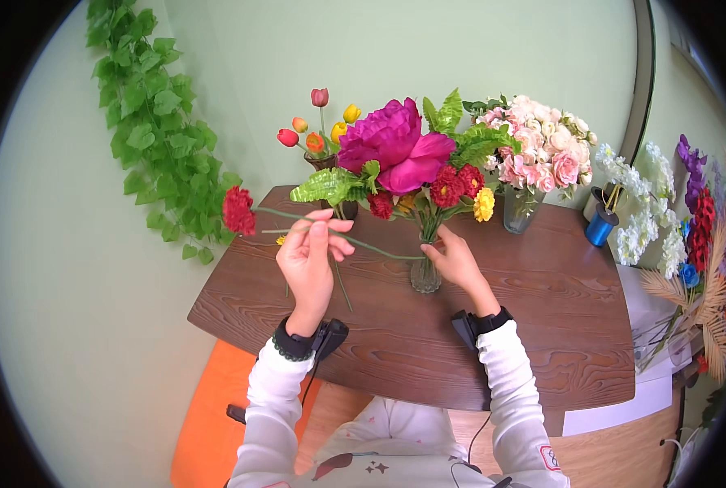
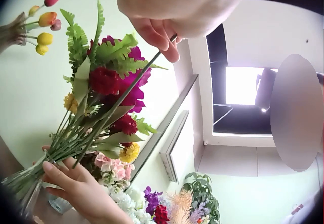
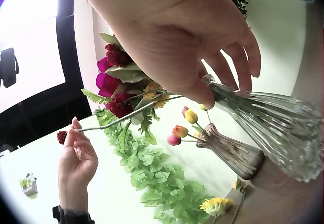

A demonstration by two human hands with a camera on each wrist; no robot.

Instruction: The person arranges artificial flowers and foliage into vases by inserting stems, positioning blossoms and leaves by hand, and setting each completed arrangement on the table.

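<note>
My left hand pinches the green stem of a dark red flower, whose head points left while the stem's other end reaches the vase neck. A clear ribbed glass vase stands upright on the table, holding a bouquet with a large magenta bloom, red and yellow flowers and green leaves. My right hand grips around the vase's neck and the stems there. In the right wrist view the thumb and fingers of the right hand curl about the glass vase.
Behind the bouquet stand a vase of tulips and a glass vase of pink roses. A blue spool is at the right edge of the brown table. Loose stems and a yellow flower lie at the left. Ivy hangs on the wall.
</note>
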